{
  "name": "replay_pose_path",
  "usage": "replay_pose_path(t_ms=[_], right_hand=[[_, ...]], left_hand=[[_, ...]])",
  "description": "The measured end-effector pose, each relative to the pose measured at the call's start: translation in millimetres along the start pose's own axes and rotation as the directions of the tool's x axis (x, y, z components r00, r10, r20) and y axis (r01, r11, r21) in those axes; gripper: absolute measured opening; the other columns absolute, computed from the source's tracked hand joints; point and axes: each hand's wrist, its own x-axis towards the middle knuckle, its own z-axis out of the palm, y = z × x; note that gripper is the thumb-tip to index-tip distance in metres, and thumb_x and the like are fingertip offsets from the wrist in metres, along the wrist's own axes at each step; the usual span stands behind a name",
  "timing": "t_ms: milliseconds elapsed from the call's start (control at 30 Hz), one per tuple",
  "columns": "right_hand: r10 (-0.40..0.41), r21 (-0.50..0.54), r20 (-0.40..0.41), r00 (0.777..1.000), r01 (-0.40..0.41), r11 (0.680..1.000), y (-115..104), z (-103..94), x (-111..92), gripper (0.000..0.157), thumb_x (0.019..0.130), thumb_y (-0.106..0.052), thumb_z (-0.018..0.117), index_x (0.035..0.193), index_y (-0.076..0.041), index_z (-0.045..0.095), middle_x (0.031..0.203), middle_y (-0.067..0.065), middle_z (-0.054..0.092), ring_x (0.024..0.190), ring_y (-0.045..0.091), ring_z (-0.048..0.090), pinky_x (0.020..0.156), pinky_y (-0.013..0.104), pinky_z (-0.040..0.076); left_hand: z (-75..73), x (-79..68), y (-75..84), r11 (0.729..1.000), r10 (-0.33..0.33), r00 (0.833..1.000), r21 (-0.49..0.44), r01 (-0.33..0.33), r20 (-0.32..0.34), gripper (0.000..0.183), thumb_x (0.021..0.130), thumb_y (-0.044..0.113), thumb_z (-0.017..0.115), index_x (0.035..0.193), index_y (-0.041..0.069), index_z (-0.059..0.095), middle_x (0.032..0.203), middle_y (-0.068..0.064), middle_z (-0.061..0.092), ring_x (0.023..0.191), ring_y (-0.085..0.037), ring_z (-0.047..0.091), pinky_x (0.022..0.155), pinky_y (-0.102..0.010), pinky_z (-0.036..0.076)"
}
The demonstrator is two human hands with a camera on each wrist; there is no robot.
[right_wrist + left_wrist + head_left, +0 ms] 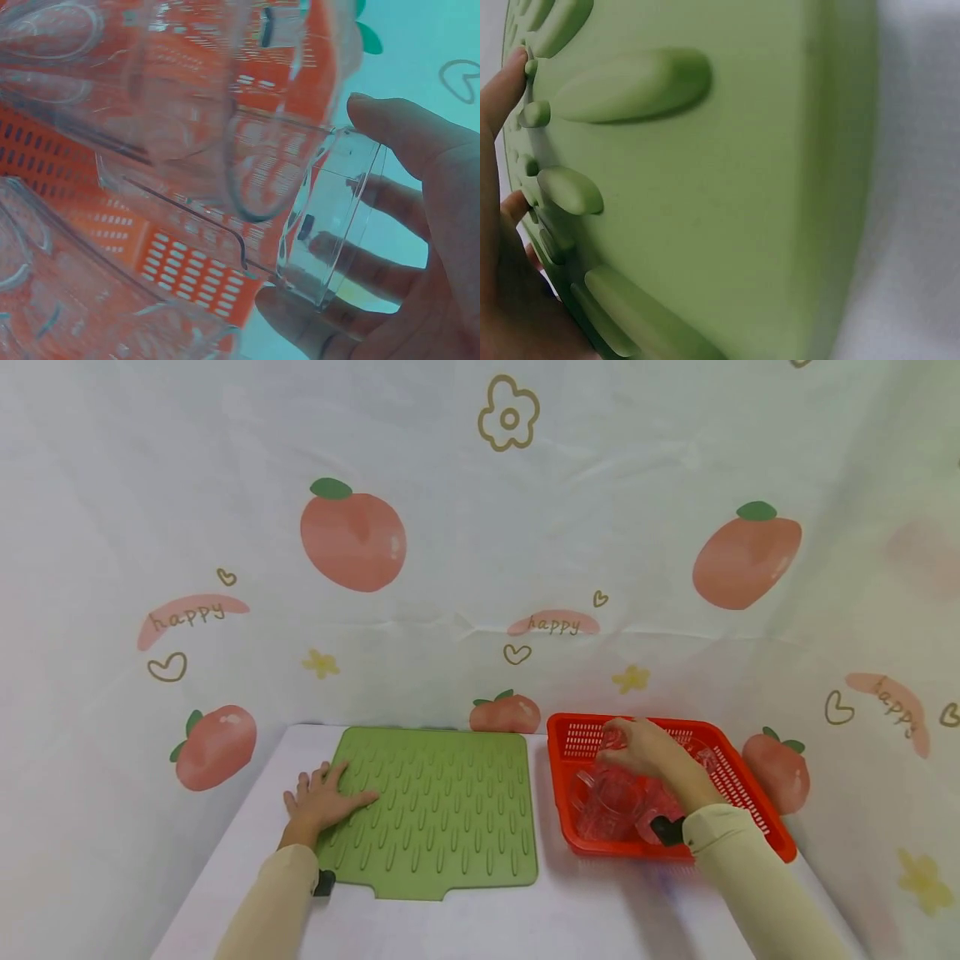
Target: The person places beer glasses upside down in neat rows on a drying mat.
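My left hand [321, 800] rests with spread fingers on the left side of a green drying mat [450, 872], which has rows of raised oval ridges. In the left wrist view the fingertips lie among the ridges. Over at the right, my right hand [647, 750] reaches into a red plastic basket [557, 777]. It grips a clear drinking glass [334, 217] by its thick base, thumb on one side and fingers on the other. The glass lies on its side in the right wrist view, its far end overlapped by other glassware.
More clear glassware [45, 277] fills the basket, including a glass mug [615, 797] with a handle near its front left. The mat and basket stand side by side on a white table [480, 927]. Behind them hangs a white printed cloth [450, 527].
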Motion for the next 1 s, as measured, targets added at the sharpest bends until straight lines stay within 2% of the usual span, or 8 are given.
replay_pose_path(t_ms=[200, 400, 500, 700, 867, 1000], right_hand=[[-0.039, 0.048, -0.048, 0.998, 0.041, 0.998, -1, -11.0, -1, 0.060, 0.086, -0.045, 0.067, 0.136, -0.015, 0.051, 0.130, 0.016, 0.058, 0.118, 0.040, 0.054, 0.094, 0.059, 0.046], [-0.001, 0.071, -0.057, 0.998, 0.005, 0.997, -4, -24.5, -5, 0.063, 0.084, -0.048, 0.068, 0.137, -0.019, 0.050, 0.132, 0.021, 0.049, 0.113, 0.040, 0.054, 0.087, 0.057, 0.051], [0.012, 0.087, -0.059, 0.998, -0.007, 0.996, -6, -31.0, -9, 0.062, 0.084, -0.048, 0.068, 0.137, -0.021, 0.049, 0.133, 0.019, 0.048, 0.111, 0.038, 0.053, 0.085, 0.053, 0.053], [-0.023, 0.115, -0.105, 0.994, 0.035, 0.993, -5, -40.3, -16, 0.057, 0.085, -0.045, 0.068, 0.135, -0.021, 0.051, 0.132, 0.018, 0.050, 0.115, 0.038, 0.051, 0.089, 0.055, 0.050], [-0.054, 0.183, -0.145, 0.988, 0.080, 0.980, -6, -46.8, -21, 0.060, 0.084, -0.047, 0.068, 0.135, -0.020, 0.050, 0.131, 0.016, 0.053, 0.114, 0.039, 0.055, 0.086, 0.053, 0.053], [-0.092, 0.240, -0.177, 0.980, 0.134, 0.961, -5, -48.9, -24, 0.060, 0.085, -0.043, 0.069, 0.136, -0.017, 0.049, 0.134, 0.014, 0.055, 0.115, 0.041, 0.058, 0.084, 0.050, 0.055]], left_hand=[[0.8, 1.8, -2.3, 1.000, -0.006, 1.000, 0.007, 0.006, 0.001, 0.107, 0.073, 0.080, 0.055, 0.153, 0.018, 0.020, 0.157, -0.026, 0.012, 0.140, -0.057, 0.002, 0.101, -0.079, 0.003], [0.1, 0.5, -0.1, 1.000, -0.013, 1.000, -0.001, 0.013, 0.009, 0.107, 0.073, 0.079, 0.055, 0.153, 0.017, 0.020, 0.157, -0.026, 0.011, 0.140, -0.057, 0.002, 0.101, -0.079, 0.002], [0.0, -0.2, 1.3, 1.000, -0.013, 1.000, -0.006, 0.013, 0.010, 0.107, 0.073, 0.078, 0.056, 0.153, 0.017, 0.020, 0.157, -0.026, 0.011, 0.140, -0.057, 0.002, 0.101, -0.079, 0.002], [0.2, -0.1, 2.0, 1.000, -0.006, 1.000, -0.001, 0.006, 0.006, 0.106, 0.073, 0.078, 0.058, 0.153, 0.017, 0.022, 0.157, -0.026, 0.013, 0.140, -0.057, 0.003, 0.101, -0.079, 0.004], [1.0, 0.9, 0.6, 1.000, -0.009, 1.000, 0.003, 0.009, 0.000, 0.107, 0.072, 0.078, 0.058, 0.153, 0.018, 0.022, 0.157, -0.025, 0.013, 0.140, -0.056, 0.005, 0.101, -0.078, 0.005], [1.3, 1.3, 0.0, 1.000, -0.009, 1.000, -0.004, 0.009, -0.004, 0.106, 0.072, 0.078, 0.058, 0.152, 0.018, 0.022, 0.157, -0.025, 0.013, 0.140, -0.056, 0.004, 0.101, -0.078, 0.004]])
